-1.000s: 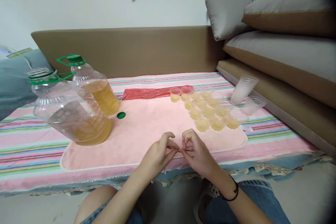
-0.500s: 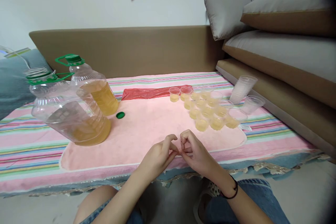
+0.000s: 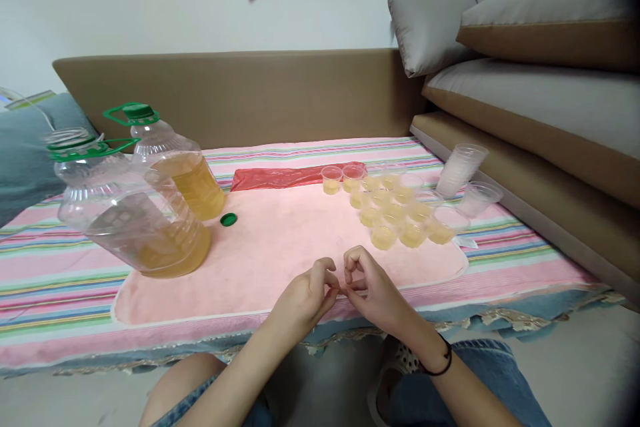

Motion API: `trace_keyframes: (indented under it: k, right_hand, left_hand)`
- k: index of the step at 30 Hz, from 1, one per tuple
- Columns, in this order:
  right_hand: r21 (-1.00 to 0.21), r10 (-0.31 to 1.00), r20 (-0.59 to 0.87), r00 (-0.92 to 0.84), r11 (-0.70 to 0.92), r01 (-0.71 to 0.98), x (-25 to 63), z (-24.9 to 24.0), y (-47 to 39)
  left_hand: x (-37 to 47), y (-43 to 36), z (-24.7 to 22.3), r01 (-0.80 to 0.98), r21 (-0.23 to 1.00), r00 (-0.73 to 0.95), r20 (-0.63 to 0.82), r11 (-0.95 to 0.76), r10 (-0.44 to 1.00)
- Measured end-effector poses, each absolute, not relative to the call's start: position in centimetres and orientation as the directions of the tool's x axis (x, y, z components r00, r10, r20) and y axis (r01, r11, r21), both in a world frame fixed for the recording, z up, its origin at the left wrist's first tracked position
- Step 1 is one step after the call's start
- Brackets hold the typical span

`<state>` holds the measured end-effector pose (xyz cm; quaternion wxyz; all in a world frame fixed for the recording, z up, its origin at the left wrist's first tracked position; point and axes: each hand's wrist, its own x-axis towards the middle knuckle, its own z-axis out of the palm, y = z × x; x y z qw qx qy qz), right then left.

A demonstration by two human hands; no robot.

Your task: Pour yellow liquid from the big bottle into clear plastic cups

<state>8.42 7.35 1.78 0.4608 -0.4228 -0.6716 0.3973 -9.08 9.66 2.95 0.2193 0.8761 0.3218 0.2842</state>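
My left hand [image 3: 306, 295] and my right hand [image 3: 374, 291] meet fingertip to fingertip over the front edge of the pink mat [image 3: 280, 240]. Both are closed in a pinch, thumb against finger; whether anything thin lies between them I cannot make out. Beyond my right hand stand several clear plastic cups [image 3: 384, 237] of pale yellow liquid, grouped in rows. To the left are two big clear jugs holding yellow liquid: an uncapped front jug [image 3: 145, 227] and a rear jug [image 3: 187, 173] with a green cap on. A loose green cap [image 3: 229, 219] lies beside them.
A stack of cups [image 3: 461, 170] leans at the right, near another tilted cup [image 3: 480, 199]. A red plastic bag [image 3: 280, 178] lies flat behind the mat. Grey and brown cushions [image 3: 540, 97] are piled at the right. A brown backrest [image 3: 240, 97] closes off the rear.
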Motion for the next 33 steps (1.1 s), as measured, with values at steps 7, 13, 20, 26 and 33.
trace_keyframes:
  k: [7, 13, 20, 26, 33]
  right_hand:
    - [-0.938, 0.939, 0.277, -0.203, 0.31, 0.152, 8.5, 1.9, 7.4]
    - [-0.962, 0.937, 0.26, -0.234, 0.272, 0.018, 8.9, 1.9, 7.6]
    - [-0.981, 0.925, 0.196, -0.325, 0.188, -0.055, 9.2, 2.0, 7.5]
    - [-0.986, 0.922, 0.166, -0.35, 0.151, -0.071, 9.4, 2.2, 7.5]
    - [-0.989, 0.916, 0.142, -0.374, 0.119, -0.084, 9.6, 2.1, 7.7]
  left_hand:
    - [-9.3, 10.0, 2.9, 0.394, 0.645, 0.551, 0.405, -0.655, 0.73]
    - [-9.6, 10.2, 3.7, 0.258, 0.846, 0.581, 0.25, -0.466, 0.775]
    - [-9.4, 9.9, 4.1, 0.192, 0.91, 0.63, 0.172, -0.367, 0.757]
    - [-9.6, 10.1, 3.8, 0.242, 0.884, 0.662, 0.152, -0.401, 0.734]
    - [-10.0, 10.0, 3.6, 0.289, 0.835, 0.687, 0.16, -0.469, 0.709]
